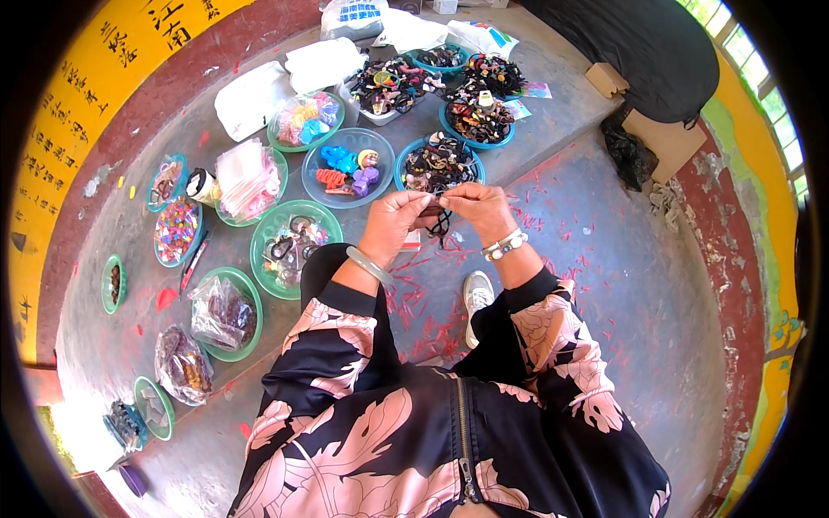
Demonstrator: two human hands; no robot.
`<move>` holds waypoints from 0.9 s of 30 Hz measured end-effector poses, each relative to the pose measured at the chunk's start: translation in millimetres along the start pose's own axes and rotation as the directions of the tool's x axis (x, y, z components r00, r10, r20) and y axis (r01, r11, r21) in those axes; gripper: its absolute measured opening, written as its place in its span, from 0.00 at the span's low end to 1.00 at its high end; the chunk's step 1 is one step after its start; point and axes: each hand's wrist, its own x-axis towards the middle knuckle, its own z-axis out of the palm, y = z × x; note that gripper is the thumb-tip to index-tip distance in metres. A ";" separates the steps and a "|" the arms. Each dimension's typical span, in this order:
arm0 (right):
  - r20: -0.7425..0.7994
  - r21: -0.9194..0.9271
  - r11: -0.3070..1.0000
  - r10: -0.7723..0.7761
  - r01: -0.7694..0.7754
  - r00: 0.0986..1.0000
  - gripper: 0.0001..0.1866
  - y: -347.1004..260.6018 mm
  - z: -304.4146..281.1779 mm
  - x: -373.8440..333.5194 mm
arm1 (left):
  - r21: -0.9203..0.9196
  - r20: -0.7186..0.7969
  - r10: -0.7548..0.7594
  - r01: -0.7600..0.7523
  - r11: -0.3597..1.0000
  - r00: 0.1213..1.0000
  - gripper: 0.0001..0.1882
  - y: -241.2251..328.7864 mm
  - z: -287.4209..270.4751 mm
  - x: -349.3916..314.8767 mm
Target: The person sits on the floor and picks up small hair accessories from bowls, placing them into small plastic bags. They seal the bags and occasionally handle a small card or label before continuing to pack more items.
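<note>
My left hand and my right hand meet in front of me, each with thumb and fingers pinched together. Between them they hold a black hair tie, whose dark loops dangle below the fingertips. Just beyond the hands stands a blue basket heaped with dark hair ties. To its left, a clear blue bowl holds blue, red and purple scrunchie-like pieces. Nearer to my left forearm is a green basket with black loops and small items in plastic bags.
On the left stand a basket of colourful small pieces, a basket of pink plastic bags and a green basket with a filled bag. More hair-tie baskets lie ahead. Red scraps litter the floor around my shoe.
</note>
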 end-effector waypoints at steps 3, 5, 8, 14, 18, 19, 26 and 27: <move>-0.002 0.027 0.999 -0.036 0.036 0.999 0.06 -3.1 -1.2 -1.8 | -0.062 0.034 0.004 -0.002 0.998 0.999 0.10 1.3 -1.6 0.0; -0.004 0.036 0.998 -0.046 0.046 0.999 0.07 -3.7 -2.4 -2.0 | -0.065 0.047 0.001 0.002 0.998 0.999 0.11 1.9 -1.9 -0.1; -0.009 0.048 0.998 -0.040 0.040 0.999 0.07 -1.8 -4.2 -1.1 | -0.050 0.049 -0.019 0.022 0.998 0.999 0.11 4.2 0.0 -1.0; -0.048 0.074 0.997 -0.012 0.016 0.999 0.07 -2.6 -7.0 -2.3 | -0.015 0.067 0.016 -0.015 1.000 0.998 0.15 12.2 -0.8 -3.7; -0.018 -0.069 0.997 -0.020 0.018 1.000 0.06 2.4 -8.9 0.3 | 0.083 0.020 0.115 -0.116 0.990 0.993 0.15 0.0 -6.7 2.0; 0.004 -0.132 0.991 -0.026 0.026 1.000 0.06 2.6 -7.8 0.4 | 0.168 0.041 0.133 -0.138 0.976 0.990 0.14 -4.8 -8.8 4.1; 0.036 -0.202 0.966 -0.158 0.162 0.987 0.05 2.9 -6.7 -3.8 | 0.339 0.051 0.102 -0.113 0.934 0.993 0.08 -7.7 -9.7 4.8; 0.027 -0.189 0.966 -0.174 0.176 0.984 0.04 3.6 -6.4 -2.7 | 0.279 0.051 0.077 -0.089 0.956 0.996 0.08 -7.3 -10.5 4.7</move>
